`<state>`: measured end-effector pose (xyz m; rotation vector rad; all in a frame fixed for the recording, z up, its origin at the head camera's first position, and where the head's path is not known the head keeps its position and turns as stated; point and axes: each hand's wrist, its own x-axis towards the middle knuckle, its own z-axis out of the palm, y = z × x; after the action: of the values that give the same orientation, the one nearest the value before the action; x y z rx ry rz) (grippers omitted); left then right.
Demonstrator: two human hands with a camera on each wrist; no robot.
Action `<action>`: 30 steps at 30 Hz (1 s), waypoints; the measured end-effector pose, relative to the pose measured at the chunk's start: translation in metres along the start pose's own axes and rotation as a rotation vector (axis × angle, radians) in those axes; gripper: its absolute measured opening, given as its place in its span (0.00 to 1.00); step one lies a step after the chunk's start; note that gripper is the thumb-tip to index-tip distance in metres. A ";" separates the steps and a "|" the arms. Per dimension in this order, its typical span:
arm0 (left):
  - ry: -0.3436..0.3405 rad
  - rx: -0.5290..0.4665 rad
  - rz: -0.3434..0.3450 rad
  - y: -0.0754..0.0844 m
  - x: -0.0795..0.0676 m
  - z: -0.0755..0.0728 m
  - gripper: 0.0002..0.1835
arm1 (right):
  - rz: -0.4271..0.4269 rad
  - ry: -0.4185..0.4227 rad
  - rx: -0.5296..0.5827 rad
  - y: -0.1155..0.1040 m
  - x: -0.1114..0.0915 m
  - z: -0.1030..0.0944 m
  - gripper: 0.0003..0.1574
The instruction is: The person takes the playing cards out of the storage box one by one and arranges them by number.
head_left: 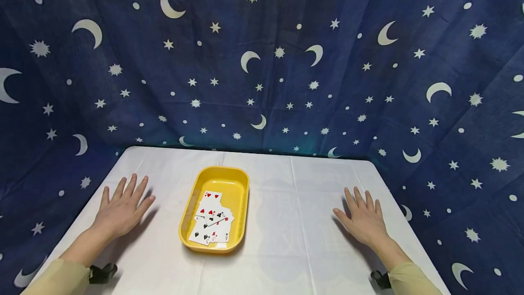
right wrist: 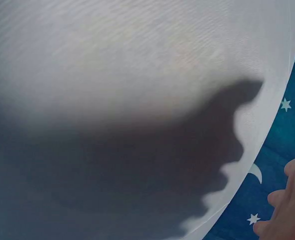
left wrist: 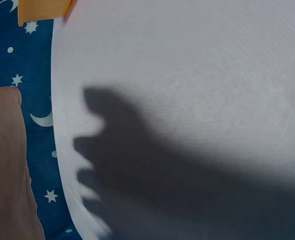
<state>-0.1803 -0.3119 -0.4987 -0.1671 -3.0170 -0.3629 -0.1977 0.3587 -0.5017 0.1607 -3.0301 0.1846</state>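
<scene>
A yellow tray (head_left: 244,204) stands on the white table, left of the middle, with several playing cards (head_left: 212,222) lying loosely overlapped inside it, faces up. Hearts, spades and clubs show on them. To the tray's left, my left hand (head_left: 120,213) is held over the table with its fingers spread, apart from the tray and holding nothing. My right hand (head_left: 363,220) is likewise spread on the far side, well to the right of the tray, and holds nothing. Each wrist view shows part of a hand at its edge and the hand's shadow on the cloth.
A white cloth (head_left: 278,258) covers the table, with faint creases. Behind it and at both sides hangs a dark blue curtain (head_left: 262,67) with moons and stars. In the left wrist view a corner of the yellow tray (left wrist: 42,11) shows at the top.
</scene>
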 end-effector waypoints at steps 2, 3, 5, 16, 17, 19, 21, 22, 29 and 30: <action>-0.006 -0.009 -0.002 0.002 0.001 -0.003 0.43 | -0.013 0.007 0.005 -0.002 0.003 -0.002 0.59; -0.009 -0.016 -0.002 0.002 0.001 -0.005 0.43 | -0.021 0.012 0.009 -0.004 0.004 -0.003 0.59; -0.014 -0.037 0.001 0.004 0.002 -0.010 0.43 | -0.040 0.023 0.023 -0.009 0.009 -0.005 0.59; -0.041 -0.160 0.052 0.017 0.007 -0.030 0.41 | -0.164 0.068 0.068 -0.060 0.033 -0.021 0.58; -0.047 -0.177 0.056 0.019 0.007 -0.031 0.41 | -0.177 0.073 0.072 -0.066 0.035 -0.022 0.57; -0.060 -0.210 0.058 0.023 0.008 -0.034 0.40 | -0.202 0.081 0.070 -0.076 0.039 -0.023 0.57; -0.077 -0.247 0.053 0.027 0.008 -0.037 0.40 | -0.223 0.082 0.071 -0.087 0.042 -0.025 0.56; -0.084 -0.263 0.051 0.029 0.008 -0.038 0.40 | -0.229 0.080 0.071 -0.092 0.044 -0.025 0.56; -0.144 -0.422 0.046 0.040 0.009 -0.043 0.41 | -0.289 0.068 0.087 -0.126 0.056 -0.027 0.56; -0.153 -0.455 0.047 0.041 0.009 -0.043 0.41 | -0.297 0.068 0.085 -0.130 0.057 -0.028 0.56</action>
<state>-0.1803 -0.2818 -0.4463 -0.3100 -3.0155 -1.0726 -0.2374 0.2277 -0.4533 0.5932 -2.8857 0.2865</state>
